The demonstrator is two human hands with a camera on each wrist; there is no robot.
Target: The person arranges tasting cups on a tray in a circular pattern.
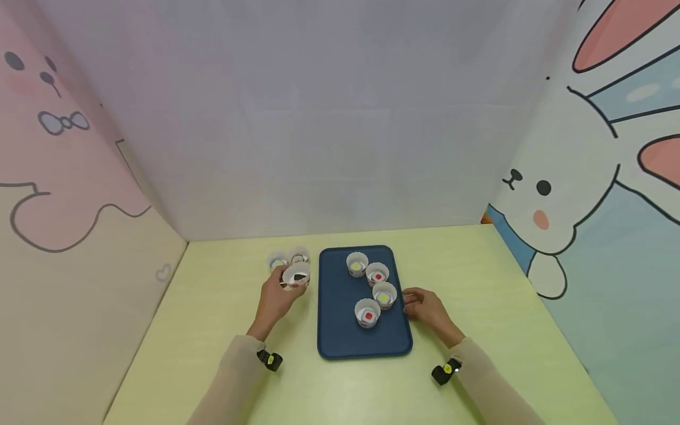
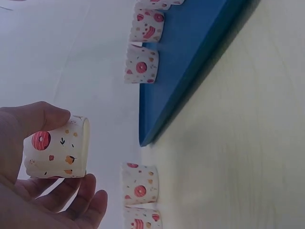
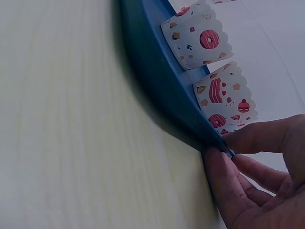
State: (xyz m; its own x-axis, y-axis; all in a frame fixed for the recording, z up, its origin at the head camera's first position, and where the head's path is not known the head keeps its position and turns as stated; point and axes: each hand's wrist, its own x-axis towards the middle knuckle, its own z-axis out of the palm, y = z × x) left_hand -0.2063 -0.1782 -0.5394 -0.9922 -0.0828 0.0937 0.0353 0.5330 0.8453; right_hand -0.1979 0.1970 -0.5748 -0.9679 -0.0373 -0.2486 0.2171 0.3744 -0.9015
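Observation:
My left hand [image 1: 277, 298] grips a white paper baking cup [image 2: 57, 150] printed with donuts and small flowers, thumb on one side and fingers on the other. The head view shows something dark inside this cup. It is held left of the blue tray [image 1: 334, 330], in front of two similar cups [image 1: 299, 255] on the table. With my right hand [image 1: 427, 308] I pinch the tray's right rim between thumb and finger, as the right wrist view shows. On the tray stand several paper cups [image 1: 367, 313], with red or yellow spots inside them.
The pale yellow table [image 1: 212, 330] runs back to a white wall [image 1: 340, 147]. Side panels carry cartoon drawings, with a rabbit [image 1: 552, 189] on the right. A small black device [image 1: 271, 360] is strapped to each wrist.

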